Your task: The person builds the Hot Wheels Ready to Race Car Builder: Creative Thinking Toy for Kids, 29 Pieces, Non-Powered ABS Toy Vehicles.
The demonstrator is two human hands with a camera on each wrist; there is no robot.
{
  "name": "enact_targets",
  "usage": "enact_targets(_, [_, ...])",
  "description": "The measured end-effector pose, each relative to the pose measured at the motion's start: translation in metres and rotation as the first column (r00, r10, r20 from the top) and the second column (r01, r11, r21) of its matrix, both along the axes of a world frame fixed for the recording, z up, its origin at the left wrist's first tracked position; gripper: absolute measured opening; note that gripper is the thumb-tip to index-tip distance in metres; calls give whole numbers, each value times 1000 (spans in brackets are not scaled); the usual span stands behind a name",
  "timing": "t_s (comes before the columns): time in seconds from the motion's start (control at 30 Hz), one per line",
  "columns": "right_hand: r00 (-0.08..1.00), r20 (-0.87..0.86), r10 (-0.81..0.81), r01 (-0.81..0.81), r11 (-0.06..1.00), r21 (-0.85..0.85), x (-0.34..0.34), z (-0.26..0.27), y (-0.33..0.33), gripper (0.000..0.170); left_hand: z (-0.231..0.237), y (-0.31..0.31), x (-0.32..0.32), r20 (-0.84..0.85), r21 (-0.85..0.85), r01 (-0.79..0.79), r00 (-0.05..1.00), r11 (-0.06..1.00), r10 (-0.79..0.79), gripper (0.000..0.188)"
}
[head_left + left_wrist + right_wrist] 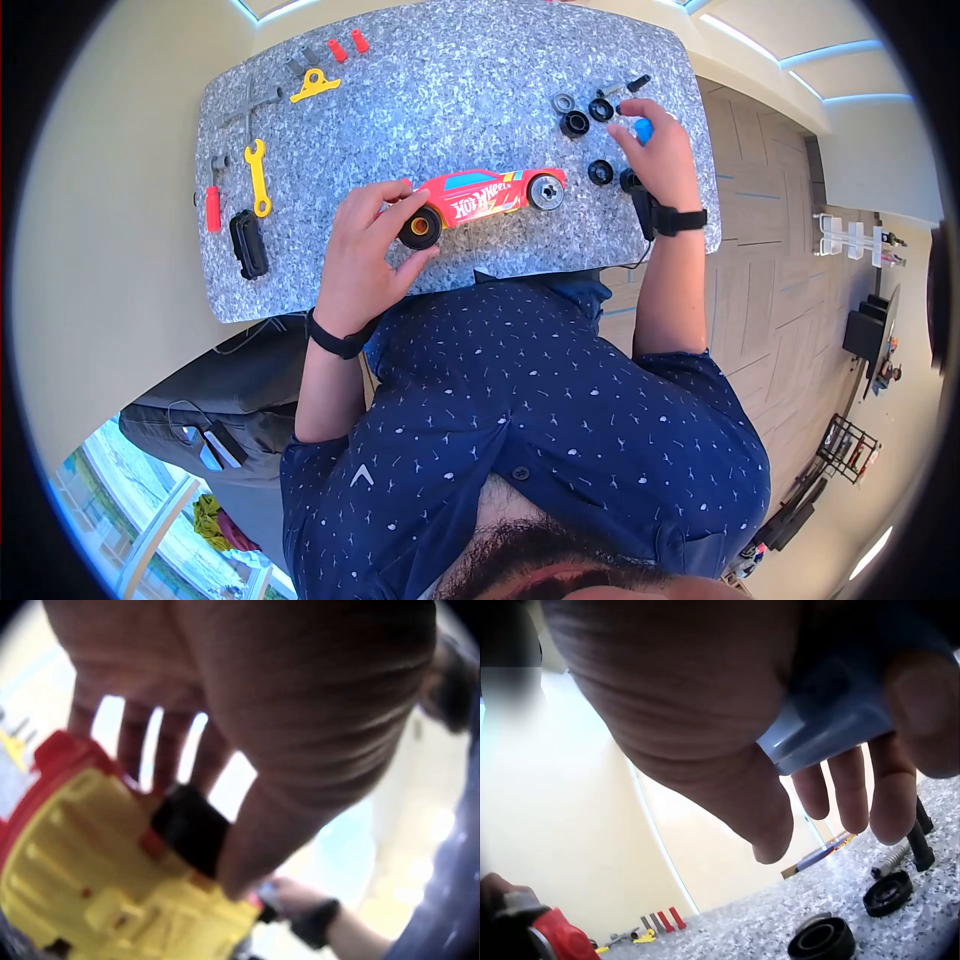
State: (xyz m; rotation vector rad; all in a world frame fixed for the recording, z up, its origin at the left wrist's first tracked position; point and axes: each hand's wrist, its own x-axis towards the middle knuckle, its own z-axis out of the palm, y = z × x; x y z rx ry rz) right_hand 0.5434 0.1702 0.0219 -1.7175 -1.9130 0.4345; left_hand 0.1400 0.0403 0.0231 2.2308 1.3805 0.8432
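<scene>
A speckled grey table (450, 110) is seen. At its far left, two red pegs (360, 41) and two grey pegs (296, 68) are laid near a yellow bracket (315, 87). Along the left side, a grey cross-shaped tool (264, 98), a yellow wrench (258, 180), a red tool (213, 210) and a black case (247, 244) are spread. On the right, three black rings (575, 133), a grey ring (557, 104) and bolts (639, 84) are scattered close together. Whether the car (487, 197) is borne by the top cannot be told.
</scene>
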Motion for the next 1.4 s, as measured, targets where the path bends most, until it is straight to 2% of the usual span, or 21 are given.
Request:
enact_targets(0.13, [988, 144, 50, -49, 999, -12, -1, -22, 14, 41, -1, -1, 0, 14, -20, -12, 1000, 1000, 12, 70])
enact_targets(0.23, [963, 268, 14, 10, 996, -87, 1, -22, 22, 39, -2, -2, 1, 20, -34, -20, 1000, 999, 21, 70])
enact_targets(0.33, [957, 287, 46, 64, 931, -360, -3, -9, 15, 43, -2, -2, 1, 30, -32, -23, 999, 999, 24, 70])
enact_targets(0.43, [902, 381, 201, -108, 961, -253, -13, -19, -8, 47, -3, -2, 3, 54, -41, -28, 998, 999, 30, 69])
enact_targets(0.53, [842, 490, 226, -98, 957, -274, -20, -22, -22, 49, -7, -2, 3, 86, -59, -35, 995, 998, 40, 69])
enact_targets(0.67, [828, 508, 237, -65, 941, -332, -18, -24, -23, 44, -9, -2, 3, 126, -74, -40, 991, 996, 49, 69])
enact_targets(0.87, [887, 407, 219, -123, 961, -250, -17, -33, -21, 27, -12, -3, -6, 162, -72, -38, 986, 997, 49, 69])
enact_targets(0.9, [894, 380, 236, -155, 961, -230, -12, -38, -17, 32, -12, -3, -6, 156, -67, -37, 987, 997, 47, 69])
enact_targets(1.0, [974, 172, 148, -122, 980, -155, -11, -32, -15, 33, -12, -4, -6, 156, -67, -37, 987, 997, 47, 70])
enact_targets(1.03, [974, 121, 193, -184, 980, -81, -14, -26, -15, 35, -11, -5, -6, 162, -76, -38, 986, 996, 50, 70])
enact_targets(1.1, [980, -49, 190, -194, 978, -78, -23, -10, -18, 30, -11, -5, -8, 179, -98, -36, 982, 995, 54, 70])
enact_targets(1.17, [943, -282, 178, -203, 977, -62, -47, 18, -28, 23, -12, -5, -10, 204, -120, -27, 978, 992, 51, 70])
enact_targets(1.27, [844, -407, 349, -396, 918, -35, -82, 60, -49, 20, -14, -4, -16, 203, -101, 17, 979, 995, 4, 73])
enact_targets(1.37, [719, -387, 578, -598, 797, 79, -116, 70, -56, 24, -13, -4, -16, 217, -101, 25, 976, 995, -3, 76])
enact_targets(1.4, [709, -361, 606, -610, 783, 118, -127, 69, -56, 25, -13, -5, -15, 215, -84, 19, 977, 996, -1, 77])
